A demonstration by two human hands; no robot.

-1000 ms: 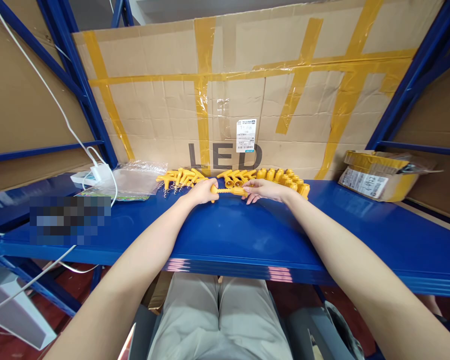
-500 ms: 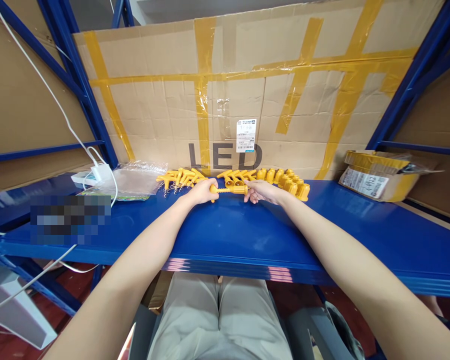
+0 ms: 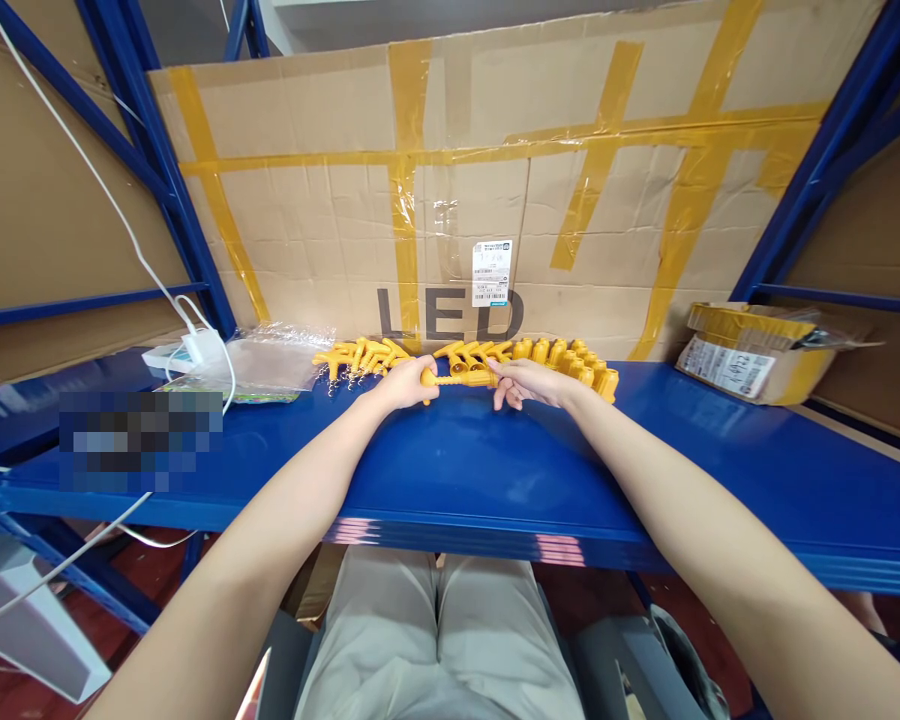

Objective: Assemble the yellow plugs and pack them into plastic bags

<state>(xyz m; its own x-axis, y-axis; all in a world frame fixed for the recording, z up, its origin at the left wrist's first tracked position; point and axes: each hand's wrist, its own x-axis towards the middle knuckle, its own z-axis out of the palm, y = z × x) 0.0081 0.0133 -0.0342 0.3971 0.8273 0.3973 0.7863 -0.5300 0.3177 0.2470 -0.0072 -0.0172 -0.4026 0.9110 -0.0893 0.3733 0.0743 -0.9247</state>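
Holding a yellow corkscrew [image 3: 457, 380] level between both hands, just above the shelf: left hand [image 3: 406, 384] clenched round its handle end, right hand [image 3: 529, 383] pinching the sleeve end with thumb and finger, other fingers loosely curled. Behind: yellow handles with metal spirals [image 3: 360, 358] on the left, yellow sleeves [image 3: 570, 358] standing in rows on the right. Small cardboard box [image 3: 799, 378] at right, top open, plastic film poking out; other contents can't be made out. Surface is a blue metal shelf [image 3: 495, 470] in a blue rack; clear plastic bag [image 3: 274, 362] and white plug [image 3: 201, 346] on the left. Big taped cardboard sheet [image 3: 307, 230] at the back reads "LED"; its white label [image 3: 492, 273] too small to read.
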